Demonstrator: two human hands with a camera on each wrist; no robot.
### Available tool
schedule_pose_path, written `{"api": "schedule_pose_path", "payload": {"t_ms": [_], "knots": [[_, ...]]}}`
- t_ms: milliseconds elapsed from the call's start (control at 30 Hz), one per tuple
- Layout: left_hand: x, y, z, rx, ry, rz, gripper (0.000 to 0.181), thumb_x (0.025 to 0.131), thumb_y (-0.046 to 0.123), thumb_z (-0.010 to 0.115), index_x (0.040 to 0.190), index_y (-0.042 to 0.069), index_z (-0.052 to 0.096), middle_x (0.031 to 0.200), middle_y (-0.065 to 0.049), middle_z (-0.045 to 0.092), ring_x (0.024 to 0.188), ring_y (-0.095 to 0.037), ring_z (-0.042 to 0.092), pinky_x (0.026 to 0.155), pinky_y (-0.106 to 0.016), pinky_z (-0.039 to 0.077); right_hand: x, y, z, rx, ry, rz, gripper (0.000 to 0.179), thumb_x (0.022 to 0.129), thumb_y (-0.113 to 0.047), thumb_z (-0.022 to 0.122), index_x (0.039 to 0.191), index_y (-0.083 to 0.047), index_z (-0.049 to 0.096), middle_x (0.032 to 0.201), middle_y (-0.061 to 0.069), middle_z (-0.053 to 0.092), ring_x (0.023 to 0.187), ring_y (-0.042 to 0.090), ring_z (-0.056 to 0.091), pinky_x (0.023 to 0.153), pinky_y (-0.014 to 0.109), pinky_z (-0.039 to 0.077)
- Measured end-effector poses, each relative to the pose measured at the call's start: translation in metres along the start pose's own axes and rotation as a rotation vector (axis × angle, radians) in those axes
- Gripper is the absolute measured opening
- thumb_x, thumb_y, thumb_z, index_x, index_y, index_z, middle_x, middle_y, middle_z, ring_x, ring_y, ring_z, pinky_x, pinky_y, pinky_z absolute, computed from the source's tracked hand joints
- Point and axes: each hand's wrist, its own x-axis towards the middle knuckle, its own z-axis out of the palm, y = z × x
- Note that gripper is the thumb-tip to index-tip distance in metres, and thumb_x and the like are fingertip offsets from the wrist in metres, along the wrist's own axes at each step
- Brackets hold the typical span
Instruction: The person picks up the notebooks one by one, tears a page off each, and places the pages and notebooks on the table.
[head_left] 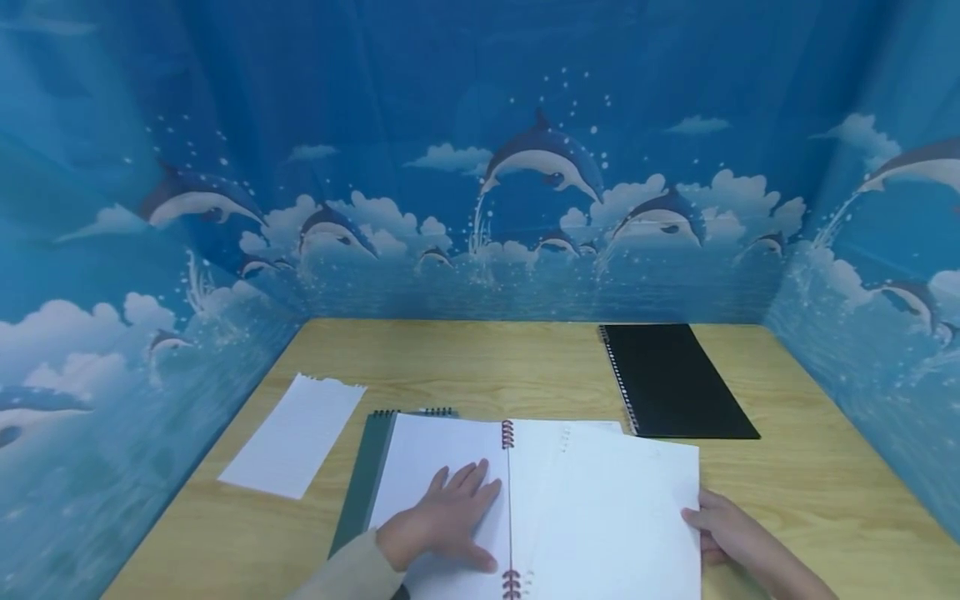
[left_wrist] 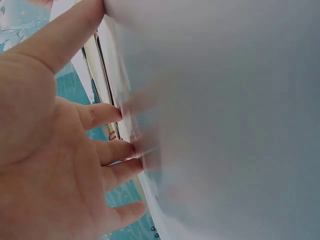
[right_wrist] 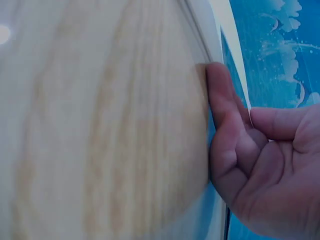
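Observation:
A spiral notebook (head_left: pixel 450 433) lies spread with blank white pages and a dark red coil (head_left: pixel 507 434). My left hand (head_left: pixel 450 512) rests on its left page, fingers straight and spread, and the left wrist view shows the fingertips touching the paper. My right hand (head_left: pixel 723 529) pinches the right edge of a white sheet (head_left: pixel 630 500) between thumb and fingers. This sheet covers much of the right page, and its punched left edge sits apart from the coil. In the right wrist view the thumb (right_wrist: pixel 280 122) presses the thin paper edge against the fingers.
A torn-edged white sheet (head_left: pixel 296 437) lies to the left on the wooden table (head_left: pixel 465 358). A dark green notebook (head_left: pixel 352 492) lies partly under the spread one. At the back right is a black spiral notebook (head_left: pixel 678 379). Blue dolphin-print curtains (head_left: pixel 420 100) surround the table.

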Motion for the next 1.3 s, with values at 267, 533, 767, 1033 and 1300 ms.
{"api": "schedule_pose_path", "payload": {"t_ms": [267, 533, 767, 1033, 1300], "knots": [[0.001, -0.001, 0.002, 0.009, 0.000, -0.002, 0.096, 0.064, 0.065, 0.067, 0.143, 0.024, 0.030, 0.155, -0.006, 0.015, 0.142, -0.027, 0.014, 0.112, -0.055, 0.010, -0.001, 0.005, -0.002, 0.065, -0.015, -0.047, 0.041, 0.095, -0.008, 0.034, 0.127, 0.018, 0.030, 0.083, 0.007, 0.068, 0.077, 0.023, 0.067, 0.070, 0.035, 0.053], [-0.003, -0.009, 0.001, 0.022, 0.023, 0.052, 0.097, 0.063, 0.066, 0.068, 0.143, 0.025, 0.031, 0.154, -0.006, 0.017, 0.142, -0.027, 0.016, 0.110, -0.059, 0.011, 0.000, 0.013, -0.011, -0.014, -0.009, -0.010, 0.051, 0.099, -0.019, 0.032, 0.132, 0.016, 0.016, 0.081, 0.008, 0.056, 0.074, 0.017, 0.057, 0.072, 0.036, 0.045], [-0.005, -0.011, 0.006, 0.053, 0.055, 0.074, 0.098, 0.062, 0.070, 0.066, 0.142, 0.025, 0.032, 0.153, -0.007, 0.020, 0.141, -0.026, 0.019, 0.110, -0.058, 0.013, 0.000, 0.011, -0.007, -0.002, 0.039, -0.027, 0.056, 0.098, -0.032, 0.037, 0.132, 0.011, 0.026, 0.085, 0.007, 0.061, 0.073, 0.018, 0.060, 0.068, 0.034, 0.049], [-0.009, -0.010, 0.008, 0.080, 0.092, 0.099, 0.098, 0.062, 0.072, 0.064, 0.141, 0.023, 0.033, 0.153, -0.008, 0.022, 0.140, -0.028, 0.022, 0.110, -0.057, 0.016, -0.007, 0.006, -0.008, -0.058, -0.034, 0.021, 0.110, 0.075, -0.041, 0.071, 0.145, -0.003, -0.005, 0.121, 0.035, 0.046, 0.086, 0.028, 0.063, 0.073, 0.042, 0.053], [-0.012, -0.010, 0.008, 0.070, 0.089, 0.104, 0.097, 0.063, 0.072, 0.062, 0.142, 0.024, 0.032, 0.153, -0.008, 0.020, 0.141, -0.028, 0.020, 0.111, -0.054, 0.016, -0.006, 0.013, -0.009, -0.191, -0.024, -0.055, 0.092, 0.078, -0.016, 0.069, 0.140, 0.011, 0.006, 0.119, 0.037, 0.046, 0.105, 0.046, 0.052, 0.083, 0.051, 0.046]]}}
